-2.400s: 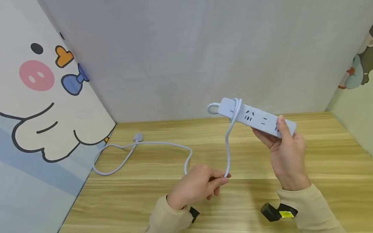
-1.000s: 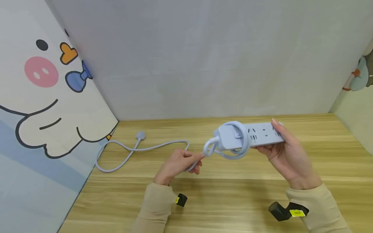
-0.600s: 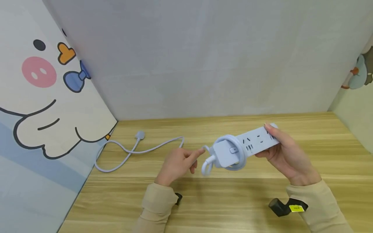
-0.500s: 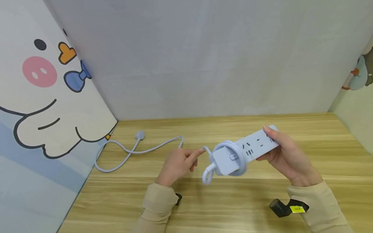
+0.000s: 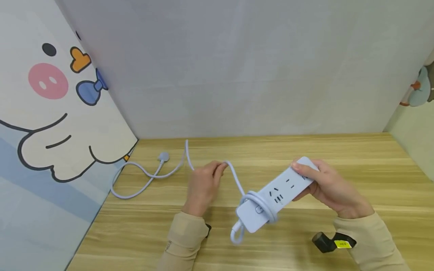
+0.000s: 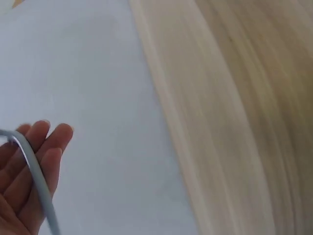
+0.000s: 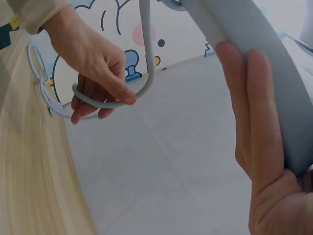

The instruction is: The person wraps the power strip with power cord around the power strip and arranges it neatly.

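Note:
My right hand grips a white power strip by its far end, thumb on the socket face and fingers beneath. The strip is held above the table, slanting down to the left. Its white cord is looped round the near end, by the switch, and a short bend of it hangs below. My left hand pinches the cord to the left of the strip. In the right wrist view, the left thumb presses the cord against the fingers. The plug lies at the back left of the table.
Loose cord curves over the left part of the wooden table. A pale cloth wall rises behind it, and a cartoon-printed panel closes the left side.
The strip has swung from slanting down rightward to slanting down leftward, its switch end now lower and nearer. More cord is wound round it. My left hand has moved left, taking hold farther along the cord.

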`<action>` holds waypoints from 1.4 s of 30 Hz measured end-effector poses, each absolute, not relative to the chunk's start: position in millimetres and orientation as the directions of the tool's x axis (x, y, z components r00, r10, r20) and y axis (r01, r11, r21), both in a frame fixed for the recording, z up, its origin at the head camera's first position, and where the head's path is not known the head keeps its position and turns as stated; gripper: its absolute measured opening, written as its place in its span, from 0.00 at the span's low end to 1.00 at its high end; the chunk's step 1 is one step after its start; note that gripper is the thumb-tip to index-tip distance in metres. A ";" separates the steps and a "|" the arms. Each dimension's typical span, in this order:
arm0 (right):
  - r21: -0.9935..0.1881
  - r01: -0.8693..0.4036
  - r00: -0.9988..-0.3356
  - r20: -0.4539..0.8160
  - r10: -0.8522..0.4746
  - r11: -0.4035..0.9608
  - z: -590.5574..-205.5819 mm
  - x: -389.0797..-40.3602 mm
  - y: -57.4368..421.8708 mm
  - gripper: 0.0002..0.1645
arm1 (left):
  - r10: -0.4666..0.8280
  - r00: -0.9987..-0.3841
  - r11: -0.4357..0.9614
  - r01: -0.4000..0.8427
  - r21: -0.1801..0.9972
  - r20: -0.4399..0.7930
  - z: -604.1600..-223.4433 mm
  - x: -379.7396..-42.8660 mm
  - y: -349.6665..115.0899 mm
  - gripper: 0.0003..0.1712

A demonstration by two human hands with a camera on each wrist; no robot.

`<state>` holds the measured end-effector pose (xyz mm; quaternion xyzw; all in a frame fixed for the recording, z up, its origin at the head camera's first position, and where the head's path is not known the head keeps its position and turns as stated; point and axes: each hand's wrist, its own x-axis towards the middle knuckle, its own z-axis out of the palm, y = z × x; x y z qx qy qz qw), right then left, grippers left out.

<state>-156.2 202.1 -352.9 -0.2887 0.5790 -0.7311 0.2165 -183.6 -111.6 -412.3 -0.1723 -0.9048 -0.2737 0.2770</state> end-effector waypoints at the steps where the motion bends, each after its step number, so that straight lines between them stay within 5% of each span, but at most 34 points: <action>1: -0.982 -0.027 -0.756 0.141 -0.639 -0.185 -351.4 -154.6 201.2 0.22 | 0.136 -0.790 0.799 0.444 0.406 0.598 -410.2 -182.3 -111.3 0.17; 6: -0.993 -0.073 -0.831 0.009 -0.556 0.093 -344.1 -143.4 188.7 0.11 | 0.075 -0.820 0.819 0.375 0.434 0.567 -398.0 -173.4 -107.8 0.21; 10: -0.970 -0.122 -0.856 -0.004 -0.517 0.210 -342.6 -138.1 175.4 0.14 | 0.065 -0.838 0.811 0.361 0.460 0.542 -389.3 -166.8 -103.5 0.22; 17: -0.902 -0.272 -0.901 0.116 -0.417 0.336 -348.1 -136.3 160.8 0.12 | -0.012 -0.841 0.790 0.324 0.521 0.540 -371.3 -153.0 -101.9 0.21; 25: -0.793 -0.286 -0.948 0.314 -0.040 0.538 -357.8 -141.2 153.1 0.18 | 0.039 -0.844 0.672 0.417 0.611 0.534 -350.6 -138.1 -100.8 0.15; 29: -0.867 -0.329 -0.897 0.411 0.163 0.373 -363.7 -151.8 157.0 0.16 | 0.225 -0.832 0.541 0.539 0.646 0.507 -348.1 -133.1 -92.8 0.10; 34: -0.902 -0.428 -0.855 0.387 0.345 -0.049 -365.8 -161.0 162.8 0.11 | 0.461 -0.793 0.388 0.584 0.713 0.398 -353.7 -129.0 -79.0 0.13; 42: -0.826 -0.389 -0.909 0.272 0.315 -0.408 -359.2 -159.8 169.9 0.16 | 0.714 -0.683 0.206 0.418 0.885 0.157 -365.7 -128.1 -63.5 0.21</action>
